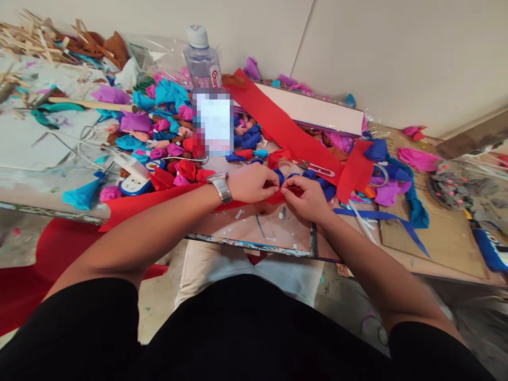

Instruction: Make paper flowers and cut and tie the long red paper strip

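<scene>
Both hands meet over the table's front part, pinching a long red strip [174, 202] between thumbs and fingers. My left hand [252, 183], with a metal watch on its wrist, is closed on the strip. Close beside it, my right hand [305, 197] is closed on the same strip, the fingertips nearly touching. From the hands the strip runs left across the forearm's underside to the table edge. Just behind my right hand lies a small pair of snips [317, 169]. A wide red band [283, 124] slants across the table behind the hands.
Colourful fabric bundles [137, 120] cover the table's back left, near a clear bottle [201, 61] and a blurred-out screen [214, 121]. Green-handled pliers [59, 107] and wooden sticks [35, 39] lie farther left. A blue-white power strip [137, 182] sits nearer. Cardboard [428, 233] is at right.
</scene>
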### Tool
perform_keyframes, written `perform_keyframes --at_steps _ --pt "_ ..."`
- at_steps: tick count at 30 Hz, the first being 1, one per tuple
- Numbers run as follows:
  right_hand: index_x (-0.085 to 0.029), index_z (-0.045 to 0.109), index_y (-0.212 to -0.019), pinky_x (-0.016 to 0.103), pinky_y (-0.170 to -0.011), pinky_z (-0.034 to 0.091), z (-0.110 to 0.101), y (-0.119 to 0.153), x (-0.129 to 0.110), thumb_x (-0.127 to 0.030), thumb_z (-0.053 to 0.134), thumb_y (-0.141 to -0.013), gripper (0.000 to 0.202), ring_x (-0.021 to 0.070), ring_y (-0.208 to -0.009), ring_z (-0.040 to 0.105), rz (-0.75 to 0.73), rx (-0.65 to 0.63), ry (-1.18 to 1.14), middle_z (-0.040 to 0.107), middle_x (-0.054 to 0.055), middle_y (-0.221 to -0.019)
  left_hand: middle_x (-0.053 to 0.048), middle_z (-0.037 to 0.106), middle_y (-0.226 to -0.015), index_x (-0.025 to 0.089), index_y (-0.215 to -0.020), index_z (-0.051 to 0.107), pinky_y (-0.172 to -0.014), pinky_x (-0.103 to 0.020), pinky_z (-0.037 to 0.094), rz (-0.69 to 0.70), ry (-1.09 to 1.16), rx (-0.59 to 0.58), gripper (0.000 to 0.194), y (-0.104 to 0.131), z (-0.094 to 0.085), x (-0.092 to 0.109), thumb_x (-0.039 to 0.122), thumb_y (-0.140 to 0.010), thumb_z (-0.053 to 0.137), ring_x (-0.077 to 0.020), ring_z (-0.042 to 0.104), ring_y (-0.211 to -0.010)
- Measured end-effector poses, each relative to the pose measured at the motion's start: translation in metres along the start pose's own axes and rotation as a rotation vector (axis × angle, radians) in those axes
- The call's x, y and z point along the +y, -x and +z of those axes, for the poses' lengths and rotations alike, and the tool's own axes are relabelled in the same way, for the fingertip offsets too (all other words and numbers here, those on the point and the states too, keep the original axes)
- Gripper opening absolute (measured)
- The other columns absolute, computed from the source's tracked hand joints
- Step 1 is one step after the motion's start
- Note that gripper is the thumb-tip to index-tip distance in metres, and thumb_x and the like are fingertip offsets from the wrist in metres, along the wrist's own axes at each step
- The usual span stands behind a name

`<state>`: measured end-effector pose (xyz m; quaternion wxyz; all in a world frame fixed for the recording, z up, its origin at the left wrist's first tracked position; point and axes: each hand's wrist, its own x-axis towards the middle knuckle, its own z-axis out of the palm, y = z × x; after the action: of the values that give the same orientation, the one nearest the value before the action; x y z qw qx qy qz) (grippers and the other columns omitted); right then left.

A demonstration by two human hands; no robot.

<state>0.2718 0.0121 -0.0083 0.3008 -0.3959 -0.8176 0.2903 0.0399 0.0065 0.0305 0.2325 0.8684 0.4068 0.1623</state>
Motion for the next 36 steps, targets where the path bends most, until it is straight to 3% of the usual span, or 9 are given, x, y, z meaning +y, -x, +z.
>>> perform_keyframes --at_steps 16,26,36 --pt "-0.020 0.071 -0.086 0.030 -0.069 0.046 -0.008 -0.003 0.003 -0.025 0.064 -0.089 0.009 0.0180 -0.072 0.063 0.043 0.063 -0.001 0.073 0.001 -0.079 -0.005 0.082 -0.097 0.017 -0.103 0.083 -0.074 -0.029 0.042 -0.112 -0.055 -0.097 0.033 -0.001 -0.015 -0.008 0.019 -0.087 0.054 -0.0169 0.066 -0.079" --pt "-0.021 0.070 -0.089 0.030 -0.072 0.046 -0.004 -0.001 0.004 -0.025 0.063 -0.093 0.009 0.0176 -0.076 0.063 0.036 -0.002 -0.018 0.073 0.001 -0.084 -0.001 0.071 -0.074 0.016 -0.090 0.079 -0.064 -0.028 0.033 0.002 0.095 -0.149 0.026 -0.002 -0.008 -0.011 0.032 -0.093 0.058 -0.0117 0.053 -0.062" --pt "-0.021 0.069 -0.087 0.033 -0.075 0.049 0.000 -0.001 -0.001 -0.027 0.063 -0.092 0.010 0.0196 -0.079 0.065 0.026 -0.025 -0.034 0.075 0.003 -0.087 -0.001 0.072 -0.074 0.017 -0.093 0.081 -0.063 -0.027 0.034 -0.033 0.115 -0.183 0.026 -0.002 -0.009 -0.012 0.033 -0.091 0.060 -0.0120 0.054 -0.063"
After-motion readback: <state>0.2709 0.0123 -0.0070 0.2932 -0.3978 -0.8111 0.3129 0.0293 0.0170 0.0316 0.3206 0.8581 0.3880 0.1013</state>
